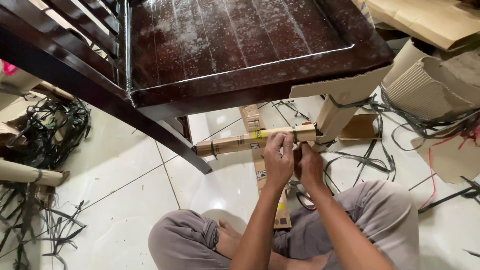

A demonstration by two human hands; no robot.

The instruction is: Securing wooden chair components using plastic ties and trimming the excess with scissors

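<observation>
At the frame's centre we see one cardboard-wrapped rail (255,140) under one dark wooden chair (240,50). Our left hand (278,159) pinches it from below, fingers closed; our right hand (309,165) curls beside it, at one black strap (295,134). Two strap heaps lie at left and right.

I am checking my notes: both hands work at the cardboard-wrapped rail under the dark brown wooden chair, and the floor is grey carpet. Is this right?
Not quite. The head view shows glossy white floor tiles, not grey carpet. The rest holds: the left hand and right hand work at the cardboard-wrapped rail under the dark brown wooden chair.
</observation>
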